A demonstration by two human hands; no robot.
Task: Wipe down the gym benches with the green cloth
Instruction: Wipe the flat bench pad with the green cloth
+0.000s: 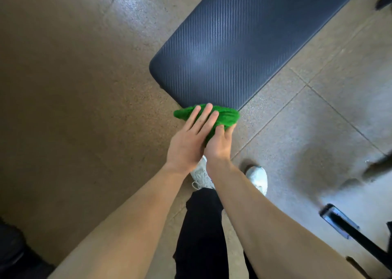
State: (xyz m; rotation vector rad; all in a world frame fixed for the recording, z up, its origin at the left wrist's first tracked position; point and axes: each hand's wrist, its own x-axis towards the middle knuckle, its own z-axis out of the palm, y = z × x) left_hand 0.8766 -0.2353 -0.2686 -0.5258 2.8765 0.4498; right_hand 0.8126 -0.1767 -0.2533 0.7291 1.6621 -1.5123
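A dark blue padded gym bench [233, 45] with a ribbed surface runs from the centre up to the top right. The bunched green cloth [227, 114] sits at the bench's near end edge. My right hand [219, 145] grips the cloth from below, fingers curled into it. My left hand [188, 143] lies flat over the cloth's left part with fingers stretched out and together, pressing on it. Both forearms reach in from the bottom of the view.
The floor is speckled brown and grey tile [74, 88]. My white shoes [257, 178] and dark trouser leg [201, 236] are below the hands. A black metal equipment foot [343, 223] lies at the lower right. Another dark object [384, 1] pokes in at the top right.
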